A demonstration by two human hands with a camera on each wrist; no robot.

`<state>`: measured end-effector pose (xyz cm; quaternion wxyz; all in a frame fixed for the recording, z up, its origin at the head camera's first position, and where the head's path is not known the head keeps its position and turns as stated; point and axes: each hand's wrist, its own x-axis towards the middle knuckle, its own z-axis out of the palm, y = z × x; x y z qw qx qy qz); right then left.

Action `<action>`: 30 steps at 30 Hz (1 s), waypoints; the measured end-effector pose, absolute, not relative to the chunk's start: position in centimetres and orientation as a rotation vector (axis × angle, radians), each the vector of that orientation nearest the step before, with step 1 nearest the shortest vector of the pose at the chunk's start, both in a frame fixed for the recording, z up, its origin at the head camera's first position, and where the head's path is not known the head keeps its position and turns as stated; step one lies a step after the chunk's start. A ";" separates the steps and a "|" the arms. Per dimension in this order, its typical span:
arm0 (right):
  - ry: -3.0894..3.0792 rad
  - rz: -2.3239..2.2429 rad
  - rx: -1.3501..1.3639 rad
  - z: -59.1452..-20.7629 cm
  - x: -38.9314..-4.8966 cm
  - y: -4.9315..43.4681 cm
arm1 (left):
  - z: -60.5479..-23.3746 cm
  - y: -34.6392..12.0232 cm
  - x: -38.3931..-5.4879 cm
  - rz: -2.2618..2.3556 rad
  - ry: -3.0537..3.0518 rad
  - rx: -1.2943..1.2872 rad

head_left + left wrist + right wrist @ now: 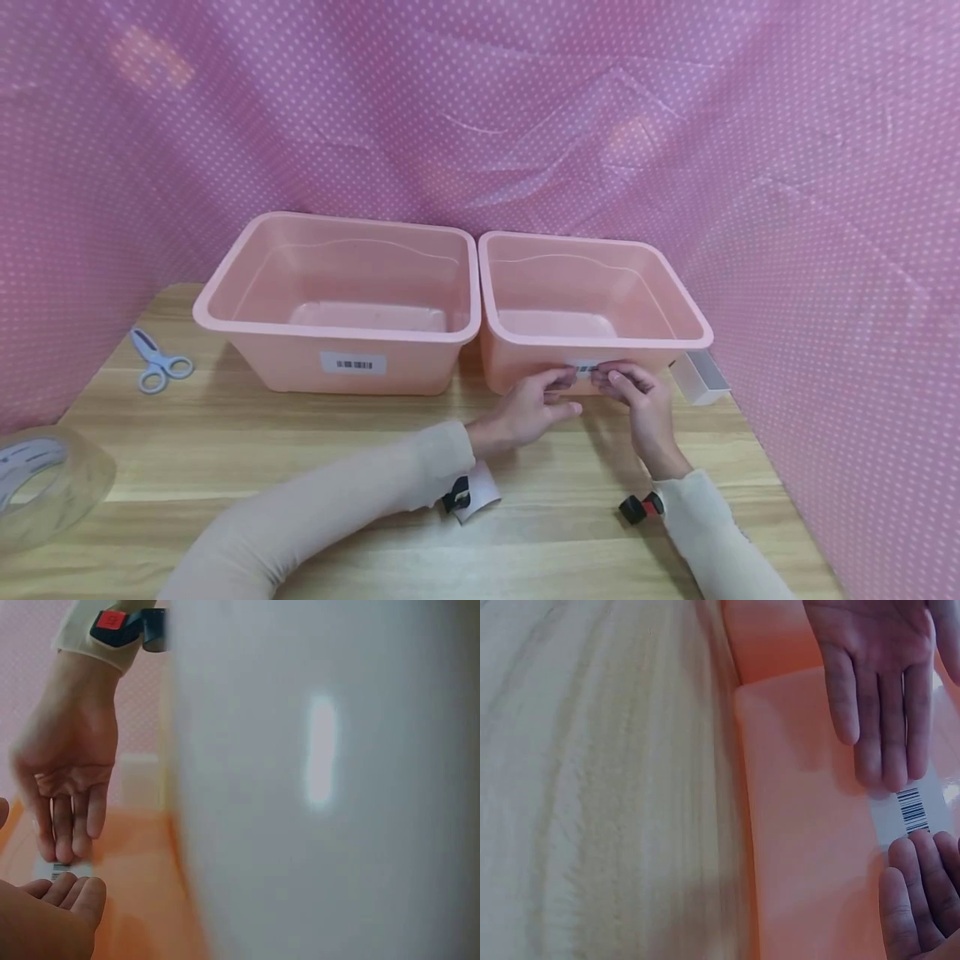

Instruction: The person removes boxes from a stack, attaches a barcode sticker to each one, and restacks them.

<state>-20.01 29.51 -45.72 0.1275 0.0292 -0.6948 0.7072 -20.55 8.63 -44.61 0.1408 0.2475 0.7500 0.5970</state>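
Note:
Two pink plastic bins stand side by side, and both hands are at the front wall of the right bin (525, 358). A white barcode label (913, 808) lies on that wall. My left hand (530, 408) has its fingertips at the label's left end, fingers extended. From the other side, my right hand (647, 408) touches the label's right end, its fingers also straight in the right wrist view. Part of the label is hidden by fingertips in the head view. The left bin (345, 375) bears a similar barcode label (353, 364).
Blue-handled scissors (159, 367) lie at the table's left, with a roll of clear tape (78, 492) nearer. A small white box (701, 377) sits beside the right bin. Below the left wrist is a curved white piece (480, 493); a white surface (322, 847) fills much of the left wrist view.

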 end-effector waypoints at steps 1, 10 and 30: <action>-2.013 2.062 0.089 -45.6 -20.0 29.4 | -44.5 8.6 -20.6 1.740 2.162 0.720; -1.927 2.052 0.202 -44.5 -20.3 29.1 | -43.3 8.3 -20.9 1.737 2.203 0.758; -2.009 2.057 0.150 -44.9 -20.0 29.3 | -44.0 8.5 -20.6 1.736 2.154 0.691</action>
